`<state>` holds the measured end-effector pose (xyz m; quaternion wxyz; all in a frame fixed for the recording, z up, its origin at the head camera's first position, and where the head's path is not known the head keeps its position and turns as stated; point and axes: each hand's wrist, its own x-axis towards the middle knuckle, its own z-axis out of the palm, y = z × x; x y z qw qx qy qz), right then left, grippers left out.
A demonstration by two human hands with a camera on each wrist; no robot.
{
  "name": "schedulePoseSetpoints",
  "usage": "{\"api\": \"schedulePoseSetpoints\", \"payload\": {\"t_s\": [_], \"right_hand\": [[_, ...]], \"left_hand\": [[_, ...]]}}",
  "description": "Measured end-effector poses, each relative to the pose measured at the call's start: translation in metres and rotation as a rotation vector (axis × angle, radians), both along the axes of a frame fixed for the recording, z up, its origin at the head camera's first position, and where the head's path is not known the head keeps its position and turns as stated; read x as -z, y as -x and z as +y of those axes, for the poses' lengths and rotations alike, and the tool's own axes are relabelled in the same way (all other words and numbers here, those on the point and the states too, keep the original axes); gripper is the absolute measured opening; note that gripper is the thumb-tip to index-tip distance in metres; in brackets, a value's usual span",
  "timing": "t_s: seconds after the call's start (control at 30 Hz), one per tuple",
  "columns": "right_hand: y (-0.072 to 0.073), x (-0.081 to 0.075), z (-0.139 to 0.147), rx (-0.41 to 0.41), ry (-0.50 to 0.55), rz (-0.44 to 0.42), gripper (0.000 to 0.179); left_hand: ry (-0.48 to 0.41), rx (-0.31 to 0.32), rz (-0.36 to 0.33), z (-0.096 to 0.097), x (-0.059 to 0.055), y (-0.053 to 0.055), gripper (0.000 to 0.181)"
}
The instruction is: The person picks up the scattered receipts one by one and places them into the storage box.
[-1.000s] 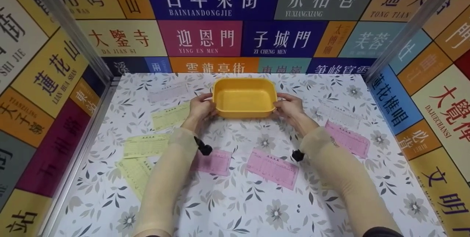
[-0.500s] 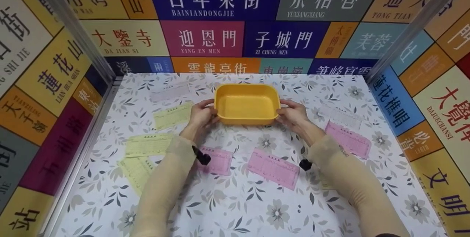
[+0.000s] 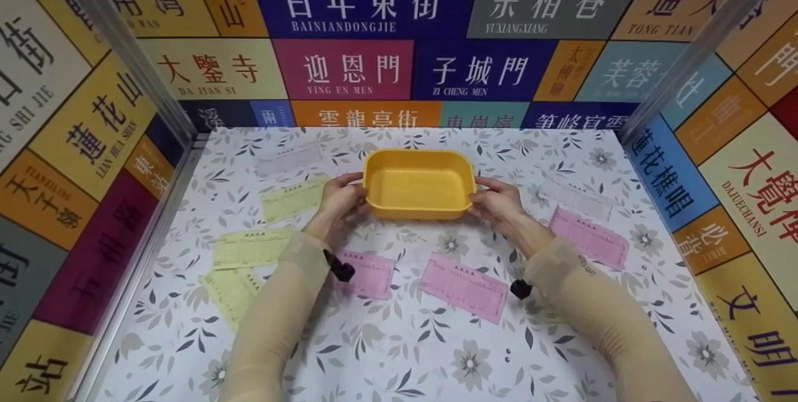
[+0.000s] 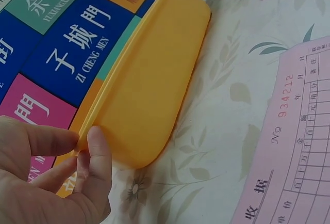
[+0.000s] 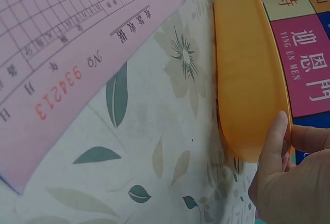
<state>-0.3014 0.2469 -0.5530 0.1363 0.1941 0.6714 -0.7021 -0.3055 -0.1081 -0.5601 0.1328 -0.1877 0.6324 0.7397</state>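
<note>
A yellow rectangular plastic box [image 3: 419,187] with rounded corners and no lid is at the far middle of the table, with nothing inside it. My left hand [image 3: 340,202] pinches the rim at its left end. At the right end my right hand [image 3: 502,205] pinches the rim likewise. In the left wrist view the thumb and fingers of the left hand [image 4: 67,167] close on the rim of the box [image 4: 149,74]. The right wrist view shows the right hand [image 5: 294,167] gripping the other end of the box [image 5: 250,74], its base close over the tablecloth.
Pink receipt slips lie in front of the box, one at the middle [image 3: 464,287], one partly behind the left wrist [image 3: 368,274] and another at the right [image 3: 589,237]. Several yellow slips [image 3: 249,247] lie at left, white slips [image 3: 290,159] farther back. Sign-covered walls [image 3: 349,68] surround the table.
Both hands have drawn the yellow box slightly toward me, a little lower in the head view. The grip at each end stays the same, and the slips have not moved.
</note>
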Motion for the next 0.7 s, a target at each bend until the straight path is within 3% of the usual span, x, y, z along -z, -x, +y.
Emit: {"api": "schedulePoseSetpoints", "payload": {"t_s": [0.43,0.7], "right_hand": [[-0.009,0.001,0.006,-0.032,0.010,0.013,0.068],[-0.008,-0.005,0.023,-0.103,-0.037,0.046,0.061]], "left_hand": [[0.087,0.052,-0.057,-0.001,-0.005,0.000,0.055],[0.120,0.052,-0.010,-0.001,-0.006,-0.001,0.054]]}}
